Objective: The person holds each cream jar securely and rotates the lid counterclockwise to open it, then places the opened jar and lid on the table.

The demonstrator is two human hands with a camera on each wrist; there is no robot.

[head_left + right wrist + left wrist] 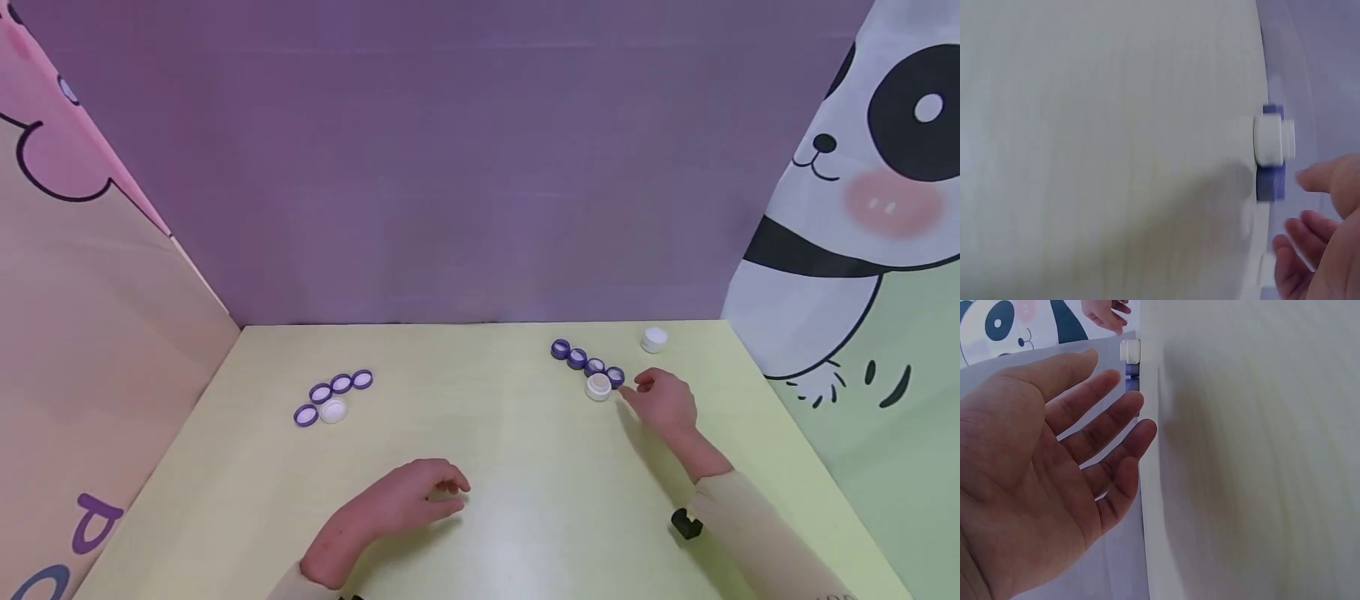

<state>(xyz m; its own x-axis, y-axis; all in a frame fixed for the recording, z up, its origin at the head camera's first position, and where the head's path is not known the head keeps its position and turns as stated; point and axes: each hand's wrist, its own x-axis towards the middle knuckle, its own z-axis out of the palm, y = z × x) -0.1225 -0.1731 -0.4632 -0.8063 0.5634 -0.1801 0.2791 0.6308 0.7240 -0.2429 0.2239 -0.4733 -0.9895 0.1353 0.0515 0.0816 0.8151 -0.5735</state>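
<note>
My right hand [663, 406] hovers just right of a slanting row of small round purple pieces [577, 358], its fingers loosely bent and holding nothing. Against the near end of that row stands a small white jar [598, 387]; side-on in the right wrist view, the jar [1269, 140] shows a narrower neck and a purple piece [1270, 183] beside it. Over the front middle of the table, my left hand [408, 500] hangs with relaxed fingers. Its palm [1035, 500] is bare in the left wrist view.
Another white jar [654, 339] stands near the back right edge. At the left lie several purple-rimmed round pieces [320, 393] with pale centres, beside a white round piece [333, 410]. A purple wall [480, 167] borders the table [480, 392] at the back; printed panels flank both sides.
</note>
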